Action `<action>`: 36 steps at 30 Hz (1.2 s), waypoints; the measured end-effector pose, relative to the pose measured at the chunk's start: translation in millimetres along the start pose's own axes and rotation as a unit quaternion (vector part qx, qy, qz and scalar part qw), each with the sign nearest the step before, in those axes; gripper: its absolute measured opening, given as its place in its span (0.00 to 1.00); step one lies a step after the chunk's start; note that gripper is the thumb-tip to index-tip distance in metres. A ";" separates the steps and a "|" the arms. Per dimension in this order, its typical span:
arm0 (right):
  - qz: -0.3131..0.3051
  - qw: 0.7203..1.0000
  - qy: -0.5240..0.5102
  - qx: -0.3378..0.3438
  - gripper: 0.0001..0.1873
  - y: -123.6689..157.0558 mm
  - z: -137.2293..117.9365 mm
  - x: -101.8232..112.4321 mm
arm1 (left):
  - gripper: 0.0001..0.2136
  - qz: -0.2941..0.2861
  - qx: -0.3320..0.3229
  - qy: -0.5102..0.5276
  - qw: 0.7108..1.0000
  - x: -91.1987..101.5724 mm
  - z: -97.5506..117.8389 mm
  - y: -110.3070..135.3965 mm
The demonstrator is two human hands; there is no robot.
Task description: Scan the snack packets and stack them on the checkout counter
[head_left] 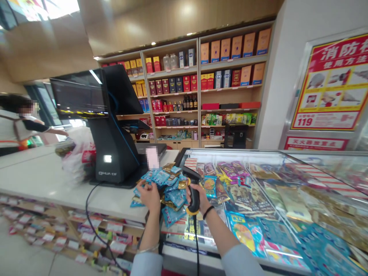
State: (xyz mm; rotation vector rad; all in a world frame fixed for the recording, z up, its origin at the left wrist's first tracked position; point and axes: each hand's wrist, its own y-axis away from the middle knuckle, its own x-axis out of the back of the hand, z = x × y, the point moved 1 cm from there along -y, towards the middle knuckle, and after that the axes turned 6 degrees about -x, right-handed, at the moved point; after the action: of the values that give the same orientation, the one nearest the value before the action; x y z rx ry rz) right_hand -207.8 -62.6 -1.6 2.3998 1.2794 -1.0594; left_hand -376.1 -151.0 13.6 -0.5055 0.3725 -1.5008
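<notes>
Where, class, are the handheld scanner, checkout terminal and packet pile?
Handheld scanner (194, 199), head view: on its dark handle.
Checkout terminal (110, 140), head view: on its dark stand.
Packet pile (174, 197), head view: on a blue packet.

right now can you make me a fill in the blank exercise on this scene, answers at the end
The person's ____ hand holds a black-and-yellow scanner.
The left hand touches a pile of mostly ____ packets.
The monitor stand is branded ____ in Latin letters.
The red wall poster shows the three-digit number ____.

Missing words: right; blue; QIHUA; 119
</notes>
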 end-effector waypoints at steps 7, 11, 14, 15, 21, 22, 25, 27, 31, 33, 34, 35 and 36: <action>0.010 1.000 0.017 -0.008 0.14 -0.2 -0.3 -0.1 | 0.16 -0.008 0.006 0.005 1.000 2.0 3.3 0.9; 0.016 1.000 0.014 -0.013 0.15 0.3 -1.1 -0.9 | 0.17 -0.005 0.001 0.012 1.000 1.1 1.4 0.4; 0.015 1.000 0.007 -0.012 0.15 1.0 -1.6 -1.8 | 0.16 -0.006 0.002 0.008 1.000 0.2 -0.1 0.1; 0.013 1.000 0.004 -0.011 0.15 1.3 -1.7 -2.1 | 0.16 -0.006 0.002 0.006 1.000 0.0 -0.6 0.1; 0.007 1.000 0.004 -0.002 0.15 1.9 -2.2 -3.5 | 0.17 -0.003 0.004 0.005 1.000 -1.0 -2.9 0.0; 0.008 1.000 0.006 -0.003 0.16 1.8 -2.1 -3.5 | 0.17 -0.004 0.005 0.005 1.000 -1.3 -3.2 0.0; 0.015 1.000 0.003 0.005 0.16 1.7 -1.8 -3.4 | 0.17 -0.007 0.004 0.006 1.000 -2.0 -3.6 -0.1; 0.018 1.000 0.002 0.007 0.15 2.0 -1.6 -3.4 | 0.17 -0.008 0.004 0.003 1.000 -2.1 -3.4 0.1; 0.016 1.000 0.001 0.001 0.15 2.6 -1.0 -4.0 | 0.17 -0.017 -0.002 0.003 1.000 -1.7 -3.0 0.7; 0.014 1.000 0.004 -0.003 0.15 2.6 -0.8 -4.0 | 0.17 -0.021 -0.003 0.005 1.000 -1.5 -3.4 0.7; 0.013 1.000 0.006 -0.003 0.16 2.7 -0.8 -4.0 | 0.17 -0.023 0.000 0.006 1.000 -1.5 -3.7 0.7; 0.013 1.000 0.008 0.000 0.16 2.8 -0.9 -4.0 | 0.17 -0.024 0.003 0.006 1.000 -1.4 -4.1 0.6; 0.014 1.000 0.008 0.004 0.16 3.1 -1.1 -4.1 | 0.17 -0.026 0.008 0.007 1.000 -1.4 -4.3 0.6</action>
State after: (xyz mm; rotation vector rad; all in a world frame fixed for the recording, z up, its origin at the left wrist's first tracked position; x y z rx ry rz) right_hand -206.3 -66.5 1.6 2.4297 1.2462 -1.0408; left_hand -378.0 -150.0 9.6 -0.4959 0.3615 -1.5572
